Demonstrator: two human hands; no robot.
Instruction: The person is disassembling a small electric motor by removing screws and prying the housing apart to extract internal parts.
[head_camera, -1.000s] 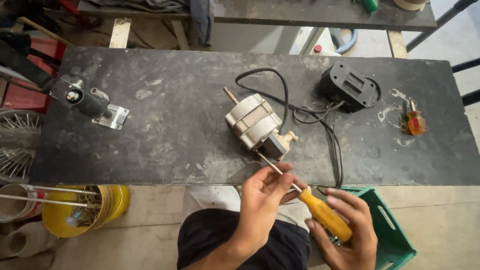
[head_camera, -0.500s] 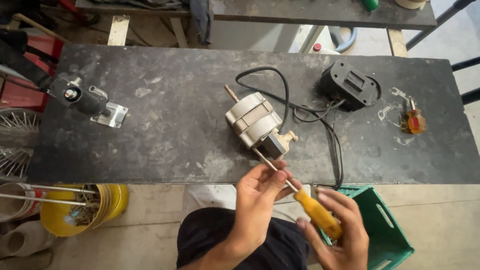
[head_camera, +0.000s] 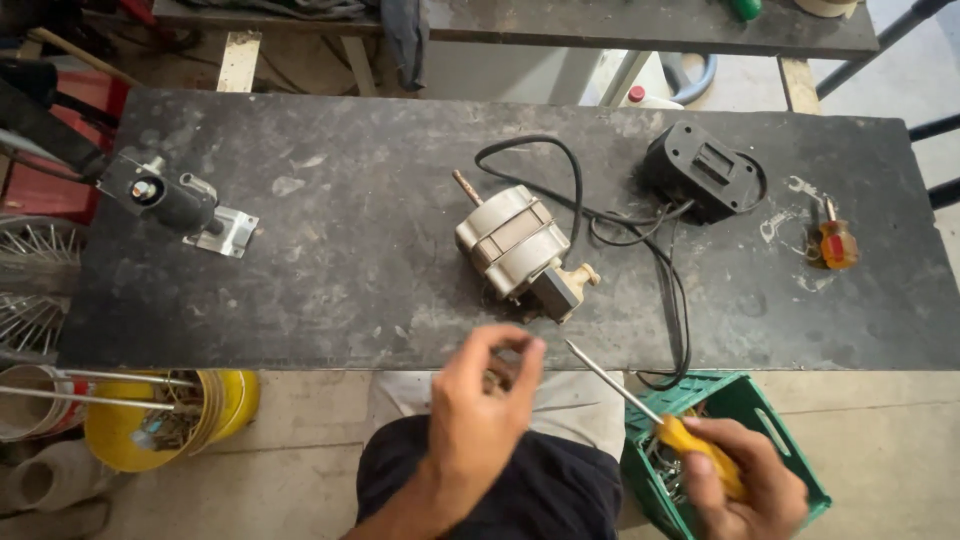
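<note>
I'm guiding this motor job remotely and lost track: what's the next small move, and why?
Probably bring the screwdriver tip forward to the motor: the right hand holds it short of the bench edge, touching nothing, and the left hand is off the motor.

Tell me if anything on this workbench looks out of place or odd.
Nothing is spilled or broken. The motor lies askew on the bench, its black cable drooping over the front edge. A small screwdriver lies off alone at the far right. The right hand holds a yellow-handled screwdriver; the left hand pinches something too small to tell.

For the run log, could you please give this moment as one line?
left hand: empty, pinched | right hand: holds screwdriver | motor: on bench, untouched
</note>
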